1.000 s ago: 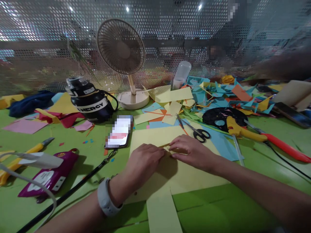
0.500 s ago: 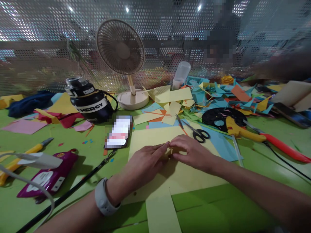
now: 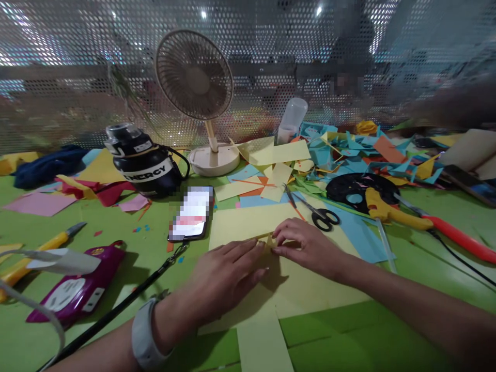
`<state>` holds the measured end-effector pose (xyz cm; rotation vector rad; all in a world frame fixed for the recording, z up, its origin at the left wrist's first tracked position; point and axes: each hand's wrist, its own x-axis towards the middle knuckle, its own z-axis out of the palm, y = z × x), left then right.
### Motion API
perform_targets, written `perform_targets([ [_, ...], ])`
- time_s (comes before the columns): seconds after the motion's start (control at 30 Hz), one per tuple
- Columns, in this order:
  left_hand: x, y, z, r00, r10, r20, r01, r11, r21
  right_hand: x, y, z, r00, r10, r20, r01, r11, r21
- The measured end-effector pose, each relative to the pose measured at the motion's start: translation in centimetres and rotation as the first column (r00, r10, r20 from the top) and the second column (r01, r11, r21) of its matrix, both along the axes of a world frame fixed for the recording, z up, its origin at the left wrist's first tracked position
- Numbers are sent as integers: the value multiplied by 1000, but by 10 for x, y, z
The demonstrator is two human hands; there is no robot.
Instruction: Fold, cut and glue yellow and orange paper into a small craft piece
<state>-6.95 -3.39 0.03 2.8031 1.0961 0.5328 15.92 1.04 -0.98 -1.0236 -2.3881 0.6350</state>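
A pale yellow sheet of paper (image 3: 325, 279) lies on the green table in front of me. My left hand (image 3: 228, 274) rests palm down over its left part, fingers stretched out, with a pale band at the wrist. My right hand (image 3: 302, 243) has its thumb and fingertips pinched at a small folded yellow paper piece (image 3: 268, 246), which stands up between the two hands. The left fingertips are beside that piece. A yellow strip (image 3: 263, 343) reaches from the sheet toward me. Black-handled scissors (image 3: 323, 217) lie just beyond my right hand.
Behind stand a fan (image 3: 215, 157), a black bottle (image 3: 149, 170) and a heap of cut paper (image 3: 349, 150). A phone (image 3: 191, 214) and purple power strip (image 3: 77, 281) lie left. A yellow glue gun (image 3: 399, 216) and red-handled tool (image 3: 461, 237) are right.
My left hand has slid back and to the left, its fingers flatter. The small folded piece between the hands shows more. My right hand has stayed near it. The view has shifted slightly.
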Motion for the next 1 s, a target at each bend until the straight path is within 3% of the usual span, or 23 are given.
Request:
perform_targets([
  [0.2,0,1,-7,994,26,-108,-27,1000,-11,0,-1,1,1000,-7,-13,7,1000,-3],
  [0.57,2,0,-9,992,12,-128,-20,998,-62,-5,-4,-1,998,-46,-30,47,999,11],
  [1.0,-2,2,-6,993,32,-113,-39,998,-57,-10,-4,3,996,-76,-45,72,995,-66],
])
